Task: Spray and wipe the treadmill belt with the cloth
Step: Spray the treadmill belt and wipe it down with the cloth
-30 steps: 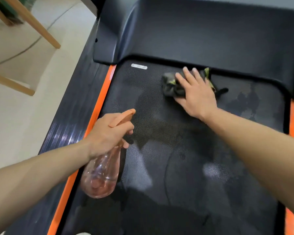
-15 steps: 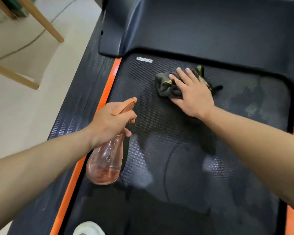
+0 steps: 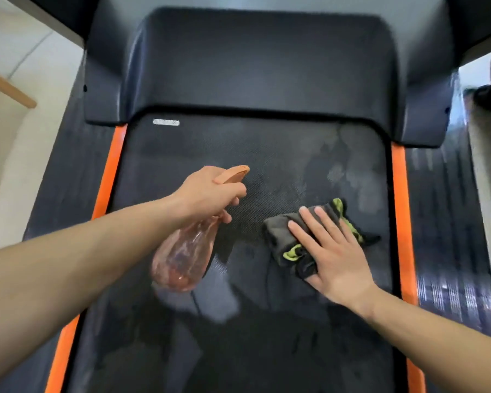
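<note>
1. Where the right hand [image 3: 332, 251] lies flat with its fingers straight and spread, it presses the cloth [image 3: 281, 236] onto the treadmill belt [image 3: 187, 154], right of the belt's middle. The palm covers the cloth's near right part, so its full outline cannot be made out.
2. The cloth is dark grey with yellow-green trim and is bunched in folds. A dark tail pokes out to the right past the fingers.
3. The left hand [image 3: 210, 191] grips the neck of the spray bottle [image 3: 182, 256], fingers curled round it. Whether a finger sits on the trigger is hidden by the hand itself. The orange nozzle points away over the belt.
4. The bottle's clear pinkish body hangs tilted below the hand, over the belt's left half. Whether it touches the belt cannot be told.
5. The belt shows darker and paler patches, though blur and glare make wet hard to tell from dry. A small white label [image 3: 166, 122] at its far left corner is unreadable.
6. The orange side strips [image 3: 111, 171] and both forearms are cut off by the frame's edges.
</note>
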Demonstrator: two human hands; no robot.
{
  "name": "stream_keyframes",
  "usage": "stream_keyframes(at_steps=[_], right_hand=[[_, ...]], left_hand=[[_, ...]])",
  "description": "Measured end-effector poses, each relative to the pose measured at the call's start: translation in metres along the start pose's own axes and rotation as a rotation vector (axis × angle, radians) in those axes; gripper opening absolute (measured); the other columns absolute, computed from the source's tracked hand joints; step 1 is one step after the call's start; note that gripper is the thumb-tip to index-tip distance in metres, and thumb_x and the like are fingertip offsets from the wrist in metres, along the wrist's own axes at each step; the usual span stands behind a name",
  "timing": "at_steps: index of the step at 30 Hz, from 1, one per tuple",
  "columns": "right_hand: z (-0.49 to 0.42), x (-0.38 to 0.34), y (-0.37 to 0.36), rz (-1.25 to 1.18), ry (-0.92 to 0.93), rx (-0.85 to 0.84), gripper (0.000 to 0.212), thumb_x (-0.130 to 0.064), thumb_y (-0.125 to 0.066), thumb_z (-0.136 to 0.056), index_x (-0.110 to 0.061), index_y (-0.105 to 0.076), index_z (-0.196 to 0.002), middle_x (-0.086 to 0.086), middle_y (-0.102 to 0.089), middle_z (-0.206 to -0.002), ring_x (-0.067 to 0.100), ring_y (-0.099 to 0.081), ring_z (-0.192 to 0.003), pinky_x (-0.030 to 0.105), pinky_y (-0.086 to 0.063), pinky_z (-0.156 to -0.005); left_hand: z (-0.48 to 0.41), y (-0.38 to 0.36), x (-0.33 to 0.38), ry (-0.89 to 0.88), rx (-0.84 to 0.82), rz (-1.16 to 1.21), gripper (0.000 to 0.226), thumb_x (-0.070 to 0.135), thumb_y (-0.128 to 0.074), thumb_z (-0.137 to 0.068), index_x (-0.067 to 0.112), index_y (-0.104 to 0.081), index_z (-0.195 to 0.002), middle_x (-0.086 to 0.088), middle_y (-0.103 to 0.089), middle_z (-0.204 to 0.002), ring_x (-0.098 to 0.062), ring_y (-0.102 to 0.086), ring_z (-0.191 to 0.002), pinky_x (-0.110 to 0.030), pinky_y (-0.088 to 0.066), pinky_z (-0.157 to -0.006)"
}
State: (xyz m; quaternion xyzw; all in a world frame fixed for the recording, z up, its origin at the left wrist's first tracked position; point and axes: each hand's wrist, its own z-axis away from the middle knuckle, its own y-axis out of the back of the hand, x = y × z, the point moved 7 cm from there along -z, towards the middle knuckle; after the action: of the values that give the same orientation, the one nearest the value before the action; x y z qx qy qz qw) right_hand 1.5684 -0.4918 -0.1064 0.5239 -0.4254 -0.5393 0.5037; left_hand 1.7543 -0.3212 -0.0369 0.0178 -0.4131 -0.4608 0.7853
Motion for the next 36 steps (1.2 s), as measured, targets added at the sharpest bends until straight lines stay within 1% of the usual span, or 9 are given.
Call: stream_keyframes(at_steps=[3,6,11,16,19,24,29,34,36], right_hand=[[0.027,0.012,0.0,-0.014,-0.028,0.004,0.092,-0.052,-0.067,-0.077,-0.026,-0.032,-0.158,0.003,-0.017,-0.169,0.029,-0.015,-0.156,0.057,-0.026,-0.119],[0.043,0.013,0.001,-0.04,-0.037,0.021,0.09,-0.052,-0.065,-0.077,-0.026,-0.034,-0.157,0.003,-0.019,-0.168,0.028,-0.016,-0.155,0.056,-0.027,-0.118],[0.057,0.013,0.001,-0.046,-0.035,0.037,0.083,-0.052,-0.055,-0.077,-0.027,-0.039,-0.155,0.004,-0.023,-0.167,0.027,-0.02,-0.154,0.052,-0.023,-0.118],[0.048,0.016,0.0,-0.061,-0.098,0.029,0.077,-0.055,-0.052,-0.086,-0.028,-0.036,-0.156,0.002,-0.022,-0.167,0.026,-0.017,-0.155,0.052,-0.024,-0.119],[0.031,0.018,0.003,-0.088,-0.148,0.064,0.077,-0.055,-0.049,-0.086,-0.026,-0.037,-0.156,0.004,-0.024,-0.167,0.028,-0.019,-0.155,0.055,-0.027,-0.118],[-0.066,0.054,0.014,-0.077,0.008,0.043,0.084,-0.056,-0.048,-0.076,-0.026,-0.039,-0.154,0.006,-0.03,-0.165,0.03,-0.027,-0.151,0.055,-0.031,-0.116],[-0.143,0.082,0.03,-0.062,-0.33,0.117,0.078,-0.055,-0.06,-0.085,-0.027,-0.037,-0.154,0.004,-0.029,-0.165,0.03,-0.023,-0.153,0.055,-0.024,-0.119],[-0.057,0.001,0.012,-0.055,0.176,0.057,0.076,-0.05,-0.053,-0.082,-0.026,-0.041,-0.153,0.005,-0.029,-0.165,0.031,-0.025,-0.152,0.051,-0.023,-0.12],[-0.074,0.02,0.013,-0.023,0.223,0.058,0.072,-0.053,-0.046,-0.086,-0.027,-0.042,-0.153,0.005,-0.033,-0.163,0.029,-0.03,-0.151,0.049,-0.025,-0.121]], left_hand=[[-0.016,-0.02,0.029,-0.071,0.002,-0.108,0.014,0.023,-0.066,-0.09,0.011,-0.069,-0.084,-0.006,-0.078,-0.089,-0.014,-0.066,-0.043,-0.023,-0.05,-0.059],[-0.026,-0.036,0.046,-0.083,0.019,-0.188,0.02,0.024,-0.065,-0.088,0.014,-0.064,-0.071,-0.003,-0.068,-0.064,-0.012,-0.064,-0.04,-0.016,-0.048,-0.046],[-0.026,-0.059,0.054,-0.088,-0.025,-0.207,0.016,0.023,-0.066,-0.09,0.015,-0.068,-0.076,-0.002,-0.071,-0.07,-0.016,-0.065,-0.042,-0.017,-0.045,-0.041],[-0.025,-0.075,0.057,-0.131,-0.039,-0.333,0.018,0.028,-0.065,-0.091,0.013,-0.067,-0.082,-0.006,-0.072,-0.07,-0.024,-0.078,-0.059,-0.02,-0.052,-0.053],[-0.024,-0.067,0.057,-0.113,0.003,-0.213,0.019,0.026,-0.066,-0.091,0.01,-0.071,-0.084,-0.003,-0.073,-0.072,-0.019,-0.073,-0.051,-0.018,-0.049,-0.048],[-0.023,-0.033,0.054,-0.122,0.127,-0.141,0.016,0.023,-0.066,-0.09,0.008,-0.071,-0.084,-0.003,-0.074,-0.077,-0.013,-0.07,-0.046,-0.016,-0.044,-0.042],[-0.027,-0.005,0.042,-0.077,0.2,-0.097,0.019,0.02,-0.067,-0.091,0.003,-0.074,-0.095,-0.006,-0.08,-0.091,-0.012,-0.069,-0.042,-0.014,-0.045,-0.041],[-0.028,0.001,0.031,-0.067,0.198,-0.128,0.019,0.02,-0.067,-0.089,0.002,-0.075,-0.091,-0.011,-0.081,-0.093,-0.016,-0.072,-0.047,-0.018,-0.048,-0.047],[-0.027,-0.002,0.029,-0.051,0.189,-0.128,0.019,0.019,-0.067,-0.089,0.002,-0.074,-0.091,-0.008,-0.079,-0.087,-0.014,-0.071,-0.045,-0.016,-0.048,-0.046]])
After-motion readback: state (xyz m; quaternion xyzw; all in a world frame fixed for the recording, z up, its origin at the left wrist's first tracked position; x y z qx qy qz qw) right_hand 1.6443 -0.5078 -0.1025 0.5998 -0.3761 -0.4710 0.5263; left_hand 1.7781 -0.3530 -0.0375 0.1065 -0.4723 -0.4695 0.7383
